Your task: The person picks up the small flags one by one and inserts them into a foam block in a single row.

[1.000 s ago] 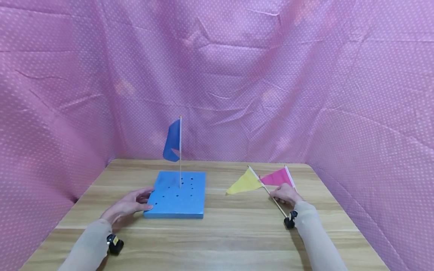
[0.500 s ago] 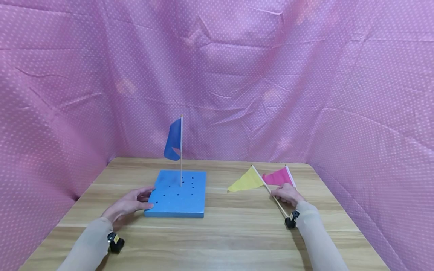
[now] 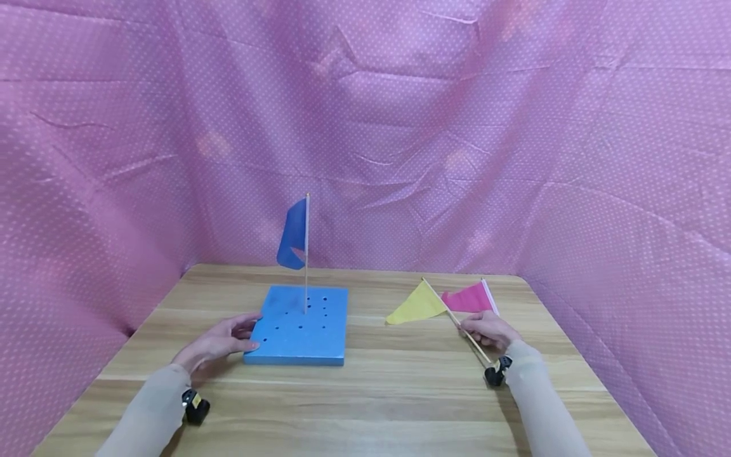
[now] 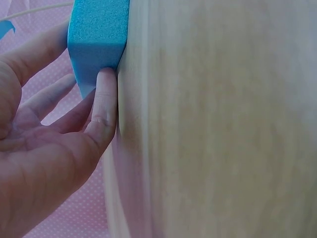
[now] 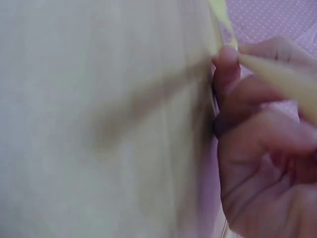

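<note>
The head camera looks forward and down from the person's side of the bench [image 3: 400, 400], far enough back to frame both sleeves [image 3: 151, 406], the blue board [image 3: 320, 344] and the pink cloth [image 3: 365, 127] behind. The left wrist camera [image 3: 196, 408] looks from close behind the left fingers [image 4: 105, 104] toward the board's edge, the bench appearing turned sideways. The right wrist camera [image 3: 498, 370] is equally close, facing the right fingers [image 5: 229, 67] and the stick [image 5: 280, 77]. The head view shares the board with the left wrist view, the stick with the right.
</note>
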`<state>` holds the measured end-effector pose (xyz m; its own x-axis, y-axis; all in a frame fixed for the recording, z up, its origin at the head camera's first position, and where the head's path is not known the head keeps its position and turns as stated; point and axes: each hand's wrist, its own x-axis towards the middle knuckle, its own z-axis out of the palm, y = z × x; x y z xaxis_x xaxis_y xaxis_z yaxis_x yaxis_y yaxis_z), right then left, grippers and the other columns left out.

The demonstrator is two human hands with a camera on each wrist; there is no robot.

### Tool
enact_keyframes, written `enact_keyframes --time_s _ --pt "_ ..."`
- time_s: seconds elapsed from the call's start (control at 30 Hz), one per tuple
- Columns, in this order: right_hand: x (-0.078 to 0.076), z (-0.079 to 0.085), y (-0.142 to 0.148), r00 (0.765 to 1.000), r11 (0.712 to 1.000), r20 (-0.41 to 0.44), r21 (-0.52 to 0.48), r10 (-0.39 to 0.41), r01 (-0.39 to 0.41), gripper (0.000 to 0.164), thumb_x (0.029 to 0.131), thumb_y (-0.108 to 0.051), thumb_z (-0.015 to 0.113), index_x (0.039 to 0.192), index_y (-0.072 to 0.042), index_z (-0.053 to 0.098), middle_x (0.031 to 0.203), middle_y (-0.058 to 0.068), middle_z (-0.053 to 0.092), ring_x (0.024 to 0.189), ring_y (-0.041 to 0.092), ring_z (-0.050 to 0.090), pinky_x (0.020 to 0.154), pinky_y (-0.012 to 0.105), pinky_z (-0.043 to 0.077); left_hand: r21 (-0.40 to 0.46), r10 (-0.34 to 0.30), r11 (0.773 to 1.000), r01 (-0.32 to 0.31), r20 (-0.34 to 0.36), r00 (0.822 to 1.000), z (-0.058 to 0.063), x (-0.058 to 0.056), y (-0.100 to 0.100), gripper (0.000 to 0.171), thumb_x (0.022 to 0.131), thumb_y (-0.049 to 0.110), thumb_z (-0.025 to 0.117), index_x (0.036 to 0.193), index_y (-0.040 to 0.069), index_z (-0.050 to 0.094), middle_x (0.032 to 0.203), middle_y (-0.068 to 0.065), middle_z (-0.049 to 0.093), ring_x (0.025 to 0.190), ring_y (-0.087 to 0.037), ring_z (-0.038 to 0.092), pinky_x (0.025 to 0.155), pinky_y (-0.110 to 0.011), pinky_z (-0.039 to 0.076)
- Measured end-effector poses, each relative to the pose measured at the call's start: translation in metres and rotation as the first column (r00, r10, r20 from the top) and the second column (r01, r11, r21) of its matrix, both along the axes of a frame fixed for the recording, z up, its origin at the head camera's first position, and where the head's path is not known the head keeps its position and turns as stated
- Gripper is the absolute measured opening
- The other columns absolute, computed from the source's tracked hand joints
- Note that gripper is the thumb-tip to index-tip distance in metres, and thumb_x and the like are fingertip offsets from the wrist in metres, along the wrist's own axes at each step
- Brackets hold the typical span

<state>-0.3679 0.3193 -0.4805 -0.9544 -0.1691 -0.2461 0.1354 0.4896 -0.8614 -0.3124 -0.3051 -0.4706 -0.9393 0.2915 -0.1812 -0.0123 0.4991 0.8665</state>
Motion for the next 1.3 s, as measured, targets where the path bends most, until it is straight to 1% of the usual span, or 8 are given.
enact_keyframes --time_s 0.13,0.23,0.3,0.5,0.77,0.87,1.03,1.3 --pt "0.0 0.0 -0.001 0.997 0.987 0.013 -0.138 0.08 -0.078 0.03 0.096 -0.013 0.059 0.113 0.011 0.066 0.065 -0.008 0.058 0.046 -0.002 0.039 0.039 0.012 0.034 0.004 -0.009 1.0 0.009 -0.008 1.0 0.001 -0.002 0.0 0.087 0.084 0.032 0.077 0.153 0.011 0.03 0.154 -0.025 0.033 0.137 -0.046 0.036 0.108 -0.061 0.039" --pt "-0.002 0.0 -0.004 0.992 0.969 -0.002 -0.215 0.127 -0.125 0.036 0.099 -0.011 0.056 0.122 0.016 0.057 0.07 -0.008 0.057 0.053 -0.002 0.043 0.045 0.012 0.039 0.001 -0.016 1.0 0.016 -0.012 1.0 0.002 -0.003 0.001 0.086 0.084 0.032 0.077 0.154 0.011 0.03 0.154 -0.025 0.033 0.137 -0.046 0.036 0.108 -0.06 0.039" --pt "-0.004 0.001 -0.006 0.989 0.958 -0.023 -0.247 0.147 -0.148 0.037 0.1 -0.01 0.054 0.125 0.018 0.053 0.073 -0.008 0.057 0.057 -0.001 0.044 0.049 0.013 0.041 0.001 -0.015 1.0 0.015 -0.01 1.0 0.002 -0.003 0.002 0.086 0.084 0.031 0.076 0.154 0.011 0.03 0.154 -0.025 0.032 0.138 -0.046 0.036 0.109 -0.06 0.039" --pt "-0.009 0.006 -0.021 0.988 0.932 -0.047 -0.326 0.149 -0.157 0.036 0.102 -0.015 0.052 0.118 0.017 0.051 0.074 -0.006 0.054 0.058 0.003 0.044 0.051 0.016 0.04 0.019 -0.002 1.0 0.002 0.003 1.0 0.002 -0.001 0.003 0.087 0.084 0.031 0.077 0.154 0.012 0.029 0.155 -0.026 0.03 0.139 -0.046 0.034 0.11 -0.061 0.037" --pt "-0.017 0.002 -0.047 0.977 0.885 -0.085 -0.416 0.194 -0.212 0.044 0.107 -0.017 0.04 0.136 0.015 0.03 0.082 -0.002 0.06 0.055 0.001 0.042 0.047 0.013 0.036 0.013 0.0 1.0 0.0 -0.007 1.0 0.0 0.007 -0.001 0.088 0.083 0.03 0.077 0.154 0.011 0.029 0.155 -0.027 0.03 0.138 -0.047 0.036 0.109 -0.061 0.038" --pt "-0.017 0.004 -0.055 0.975 0.888 -0.129 -0.405 0.18 -0.218 0.041 0.107 -0.015 0.039 0.135 0.013 0.032 0.083 0.0 0.058 0.056 0.003 0.043 0.049 0.014 0.038 0.013 -0.005 1.0 0.005 -0.013 1.0 0.0 0.007 -0.001 0.086 0.084 0.03 0.076 0.154 0.011 0.029 0.155 -0.026 0.03 0.138 -0.046 0.035 0.109 -0.062 0.037" --pt "-0.017 0.008 -0.066 0.971 0.907 -0.179 -0.362 0.16 -0.216 0.043 0.105 -0.011 0.042 0.144 0.005 0.034 0.087 0.004 0.06 0.06 0.005 0.046 0.055 0.018 0.044 0.016 -0.032 0.999 0.032 -0.033 0.999 0.0 0.004 0.0 0.085 0.085 0.029 0.075 0.154 0.009 0.029 0.155 -0.027 0.029 0.138 -0.048 0.035 0.11 -0.061 0.037" --pt "-0.018 0.017 -0.087 0.984 0.893 -0.128 -0.417 0.127 -0.17 0.047 0.103 -0.013 0.049 0.14 0.014 0.039 0.1 0.008 0.062 0.073 0.008 0.051 0.073 0.027 0.052 0.01 -0.005 1.0 0.006 -0.023 1.0 -0.001 0.003 -0.001 0.085 0.084 0.029 0.077 0.153 0.011 0.031 0.154 -0.027 0.031 0.138 -0.047 0.035 0.109 -0.06 0.039"
